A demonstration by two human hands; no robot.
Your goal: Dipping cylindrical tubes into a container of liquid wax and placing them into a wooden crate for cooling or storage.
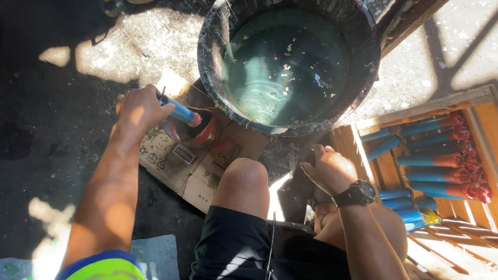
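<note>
From the head camera, looking down past my knees: my left hand (137, 109) is closed around a blue tube (179, 110), gripping its upper end, with the lower end tipped at a slant into a small pot of red paint (193, 128). The pot stands on a flattened piece of cardboard (205, 166) on the dark ground, just beside a big black tub (290, 65) of murky greenish liquid flecked with scraps.

My right hand (327, 168), a black watch (357, 193) on its wrist, hangs low by my right knee with the fingers curled downward. It sits in deep shadow and I cannot tell whether it has hold of anything.

To my right is a slatted wooden crate (467, 101). In it lie finished tubes (436, 161) side by side, blue bodies with red tips toward the far edge, and a few plain blue tubes (402, 199) nearer me.

As I judge it, I am at the dipping step, coating this tube's end in red. The next move, I reckon, calls for lifting it clear without dragging the wet tip on the pot's rim, then laying it in the crate alongside the others.
</note>
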